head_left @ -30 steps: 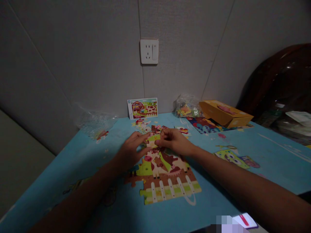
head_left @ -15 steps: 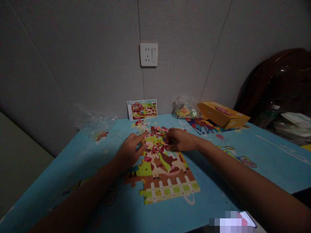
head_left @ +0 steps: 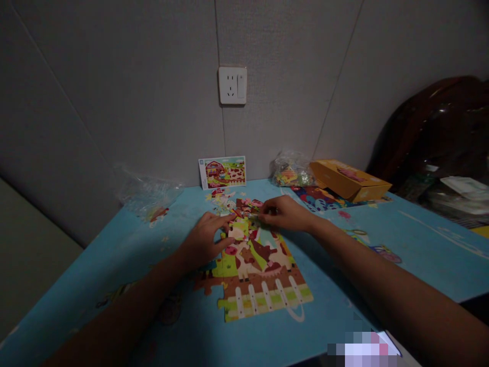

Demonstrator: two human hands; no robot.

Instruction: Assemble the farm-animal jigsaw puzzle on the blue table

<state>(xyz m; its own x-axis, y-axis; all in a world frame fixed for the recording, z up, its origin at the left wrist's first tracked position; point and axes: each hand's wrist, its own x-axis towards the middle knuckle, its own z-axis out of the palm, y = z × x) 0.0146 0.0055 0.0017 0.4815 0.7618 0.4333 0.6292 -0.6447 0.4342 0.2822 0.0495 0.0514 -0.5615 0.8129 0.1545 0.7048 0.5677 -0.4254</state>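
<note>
A partly joined farm jigsaw (head_left: 260, 278) with a white fence along its near edge lies on the blue cartoon-printed table (head_left: 420, 244). My left hand (head_left: 206, 239) rests on the puzzle's upper left corner, fingers spread and pressing a yellow-green piece (head_left: 240, 229). My right hand (head_left: 284, 213) is at the puzzle's far edge, its fingertips pinched on a small piece beside several loose pieces (head_left: 248, 204). The two hands nearly meet.
A reference picture card (head_left: 222, 172) leans on the wall under a socket (head_left: 233, 85). A clear bag (head_left: 147, 196) lies back left, a bag of pieces (head_left: 292, 171) and a yellow box (head_left: 349, 179) back right. A dark wooden chair (head_left: 439, 137) stands at right.
My right hand has moved from the puzzle's upper middle back to its far edge and now pinches a piece there. My left hand stayed on the upper left corner.
</note>
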